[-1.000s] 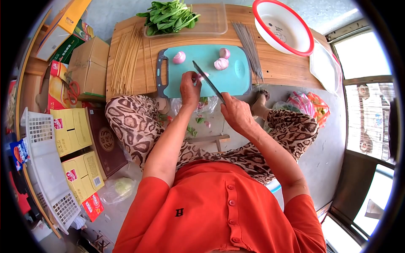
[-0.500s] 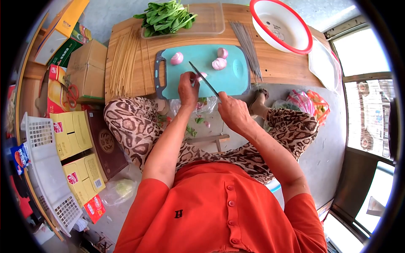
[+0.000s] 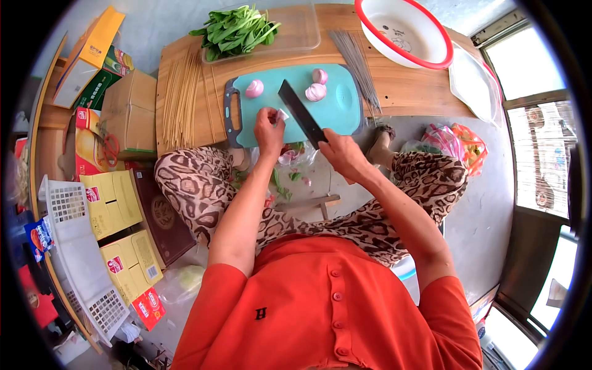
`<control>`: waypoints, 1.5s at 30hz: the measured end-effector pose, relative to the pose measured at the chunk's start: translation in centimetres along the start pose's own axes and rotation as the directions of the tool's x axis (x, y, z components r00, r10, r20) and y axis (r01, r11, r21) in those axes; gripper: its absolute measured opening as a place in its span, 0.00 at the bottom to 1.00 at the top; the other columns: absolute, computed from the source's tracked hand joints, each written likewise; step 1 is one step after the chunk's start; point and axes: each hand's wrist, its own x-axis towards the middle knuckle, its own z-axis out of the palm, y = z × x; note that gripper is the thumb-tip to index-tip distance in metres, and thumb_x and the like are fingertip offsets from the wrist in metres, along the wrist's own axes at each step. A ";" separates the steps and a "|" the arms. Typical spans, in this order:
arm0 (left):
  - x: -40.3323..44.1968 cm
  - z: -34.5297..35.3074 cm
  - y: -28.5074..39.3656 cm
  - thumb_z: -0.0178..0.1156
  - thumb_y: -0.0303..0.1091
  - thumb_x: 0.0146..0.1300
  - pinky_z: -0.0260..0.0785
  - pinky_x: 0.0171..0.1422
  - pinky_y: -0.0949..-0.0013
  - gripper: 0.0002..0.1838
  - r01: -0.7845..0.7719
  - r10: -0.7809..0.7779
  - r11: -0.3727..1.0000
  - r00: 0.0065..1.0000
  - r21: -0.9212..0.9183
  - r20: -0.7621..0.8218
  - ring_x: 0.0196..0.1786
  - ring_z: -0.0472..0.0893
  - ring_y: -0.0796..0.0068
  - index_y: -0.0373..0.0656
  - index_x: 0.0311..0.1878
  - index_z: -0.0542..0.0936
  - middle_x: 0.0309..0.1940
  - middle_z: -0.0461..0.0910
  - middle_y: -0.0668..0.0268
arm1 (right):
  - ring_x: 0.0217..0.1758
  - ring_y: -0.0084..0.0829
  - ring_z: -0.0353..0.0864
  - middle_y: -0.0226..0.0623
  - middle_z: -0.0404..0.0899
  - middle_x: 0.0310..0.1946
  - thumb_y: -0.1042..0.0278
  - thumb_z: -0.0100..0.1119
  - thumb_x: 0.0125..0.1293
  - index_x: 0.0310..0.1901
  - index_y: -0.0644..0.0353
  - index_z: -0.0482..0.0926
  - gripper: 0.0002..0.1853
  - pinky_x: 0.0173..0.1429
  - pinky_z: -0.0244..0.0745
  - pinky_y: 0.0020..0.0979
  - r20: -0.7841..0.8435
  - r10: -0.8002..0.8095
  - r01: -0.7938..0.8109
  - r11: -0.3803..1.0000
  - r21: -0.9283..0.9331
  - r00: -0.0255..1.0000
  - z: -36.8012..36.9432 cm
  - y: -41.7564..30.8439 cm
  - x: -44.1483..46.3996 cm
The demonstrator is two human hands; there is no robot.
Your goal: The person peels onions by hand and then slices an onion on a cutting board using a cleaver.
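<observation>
My right hand (image 3: 343,154) is wrapped round the handle of a dark-bladed kitchen knife (image 3: 298,111), its broad blade slanting up and left above the cutting board. At the board's near edge, my left hand (image 3: 269,132) pinches a small pale onion piece (image 3: 282,115), partly hidden by the fingers. The turquoise cutting board (image 3: 277,92) has a dark grey handle on its left. A peeled pinkish onion (image 3: 254,89) lies at its upper left. Two more onions, a larger one (image 3: 316,92) and a smaller one (image 3: 319,76), sit together right of the blade.
Leafy greens (image 3: 237,32) lie in a clear tray (image 3: 299,40). Bamboo skewers (image 3: 180,98) and metal skewers (image 3: 356,65) flank the board. A red-rimmed basin (image 3: 404,37) stands at the back right. Below the board is a plastic bag with peelings (image 3: 293,155). Boxes (image 3: 128,114) are stacked left.
The knife has lifted off the onion, its blade now turned to show its flat side. My left hand has drawn slightly back from the blade with the onion piece. The view shifted a little.
</observation>
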 end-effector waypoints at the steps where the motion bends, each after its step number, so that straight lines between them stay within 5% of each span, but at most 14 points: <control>1: 0.3 0.1 -0.2 0.66 0.22 0.57 0.74 0.39 0.66 0.11 -0.038 0.038 0.999 0.999 -0.004 -0.028 0.33 0.81 0.68 0.39 0.42 0.76 0.32 0.80 0.63 | 0.35 0.60 0.81 0.56 0.82 0.32 0.59 0.50 0.71 0.49 0.60 0.70 0.14 0.40 0.76 0.54 -0.043 -0.044 0.043 0.999 -0.021 0.998 -0.6 0.5 -0.1; 3: 0.2 -0.2 0.3 0.65 0.21 0.56 0.74 0.40 0.64 0.14 -0.066 0.067 0.998 0.998 0.023 -0.022 0.34 0.82 0.67 0.40 0.46 0.77 0.34 0.81 0.62 | 0.35 0.57 0.83 0.55 0.82 0.32 0.60 0.52 0.71 0.56 0.57 0.69 0.16 0.39 0.77 0.52 -0.161 -0.092 0.073 0.989 -0.125 0.983 -2.0 2.1 0.4; 6: 0.2 -0.5 1.5 0.64 0.20 0.54 0.73 0.44 0.58 0.16 -0.208 0.205 0.967 0.978 0.147 0.034 0.38 0.80 0.59 0.40 0.46 0.76 0.39 0.77 0.59 | 0.41 0.55 0.83 0.48 0.82 0.46 0.60 0.54 0.71 0.64 0.50 0.66 0.22 0.43 0.78 0.50 -0.321 -0.119 -0.004 0.934 -0.357 0.939 -4.6 5.4 1.4; 11: 1.1 0.0 -0.3 0.64 0.24 0.53 0.72 0.45 0.58 0.16 0.019 -0.026 0.996 0.996 0.082 0.088 0.38 0.80 0.59 0.43 0.47 0.77 0.37 0.77 0.60 | 0.48 0.50 0.82 0.44 0.80 0.51 0.64 0.59 0.66 0.67 0.51 0.66 0.27 0.52 0.75 0.48 -0.451 -0.148 -0.112 0.859 -0.500 0.880 -7.5 11.9 4.7; 15: 1.2 -0.4 0.0 0.63 0.24 0.54 0.73 0.44 0.62 0.15 0.024 -0.035 0.995 0.992 0.097 0.118 0.37 0.81 0.64 0.42 0.46 0.77 0.37 0.79 0.61 | 0.51 0.47 0.81 0.42 0.79 0.52 0.64 0.61 0.64 0.67 0.53 0.67 0.29 0.55 0.74 0.45 -0.468 -0.135 -0.146 0.844 -0.517 0.874 -7.4 15.5 7.4; 17: 1.1 -0.3 0.1 0.63 0.23 0.56 0.73 0.44 0.71 0.16 0.187 -0.173 0.971 0.980 -0.147 0.103 0.38 0.79 0.76 0.40 0.49 0.75 0.36 0.80 0.67 | 0.54 0.47 0.80 0.43 0.78 0.53 0.65 0.64 0.63 0.67 0.53 0.66 0.30 0.56 0.73 0.45 -0.449 -0.107 -0.164 0.836 -0.523 0.887 -7.1 16.3 7.9; 22: 0.4 -1.8 3.8 0.62 0.21 0.58 0.72 0.45 0.74 0.16 0.241 -0.207 0.917 0.969 -0.318 0.138 0.40 0.78 0.80 0.39 0.50 0.74 0.40 0.79 0.69 | 0.55 0.48 0.79 0.45 0.78 0.51 0.66 0.65 0.61 0.60 0.55 0.73 0.25 0.57 0.73 0.45 -0.428 -0.139 -0.162 0.788 -0.594 0.893 -7.5 13.6 7.9; 24: -0.2 -2.2 5.4 0.61 0.20 0.59 0.72 0.45 0.75 0.16 0.196 -0.158 0.917 0.978 -0.347 0.134 0.40 0.78 0.81 0.39 0.50 0.74 0.41 0.79 0.69 | 0.52 0.46 0.80 0.46 0.78 0.51 0.65 0.66 0.62 0.56 0.58 0.77 0.21 0.55 0.76 0.43 -0.452 -0.304 0.189 0.941 -0.282 0.839 -6.7 9.9 7.3; 25: -0.5 -2.4 6.5 0.61 0.19 0.59 0.72 0.45 0.74 0.15 0.104 -0.077 0.953 0.992 -0.285 0.104 0.39 0.78 0.80 0.39 0.50 0.74 0.41 0.78 0.68 | 0.48 0.41 0.82 0.47 0.79 0.51 0.62 0.68 0.62 0.57 0.60 0.78 0.22 0.52 0.78 0.39 -0.404 -0.262 0.310 0.949 0.059 0.876 -5.4 8.2 7.1; 28: -1.0 -3.0 9.7 0.62 0.18 0.58 0.73 0.45 0.71 0.15 -0.097 0.108 0.981 0.992 -0.167 0.060 0.38 0.78 0.77 0.39 0.49 0.75 0.41 0.78 0.66 | 0.52 0.32 0.80 0.44 0.79 0.51 0.54 0.71 0.62 0.64 0.64 0.71 0.34 0.49 0.79 0.32 -0.006 -0.151 0.113 0.708 0.697 0.989 -2.5 2.4 6.0; 31: -1.7 -3.7 12.0 0.66 0.18 0.56 0.74 0.41 0.67 0.17 -0.266 0.270 0.962 0.961 -0.064 0.058 0.36 0.79 0.69 0.40 0.48 0.76 0.40 0.75 0.62 | 0.50 0.29 0.80 0.41 0.80 0.49 0.54 0.72 0.62 0.62 0.66 0.71 0.34 0.49 0.78 0.31 0.060 -0.127 0.028 0.598 0.801 0.990 -0.4 0.2 5.8; 35: -2.3 -4.3 13.1 0.65 0.18 0.55 0.74 0.42 0.67 0.18 -0.288 0.293 0.956 0.951 -0.062 0.097 0.37 0.79 0.68 0.41 0.49 0.76 0.41 0.75 0.62 | 0.55 0.27 0.78 0.37 0.80 0.53 0.55 0.70 0.64 0.63 0.63 0.71 0.32 0.56 0.75 0.32 0.144 -0.163 -0.029 0.559 0.829 0.976 -1.0 -0.4 5.2; 39: -2.2 -5.2 13.5 0.64 0.17 0.55 0.77 0.44 0.64 0.19 -0.321 0.339 0.941 0.906 -0.109 0.254 0.40 0.81 0.64 0.44 0.50 0.78 0.41 0.74 0.61 | 0.47 0.23 0.80 0.33 0.83 0.44 0.61 0.71 0.63 0.56 0.63 0.77 0.23 0.50 0.75 0.29 0.114 -0.163 0.005 0.592 0.806 0.980 -1.7 -0.2 4.3; 45: -2.0 -6.1 14.1 0.66 0.17 0.54 0.81 0.50 0.68 0.19 -0.209 0.269 0.960 0.879 -0.189 0.394 0.44 0.83 0.67 0.44 0.49 0.80 0.43 0.76 0.63 | 0.47 0.22 0.79 0.32 0.83 0.45 0.63 0.72 0.62 0.55 0.63 0.78 0.23 0.50 0.73 0.27 0.167 -0.224 -0.002 0.594 0.804 0.960 -2.8 0.3 3.3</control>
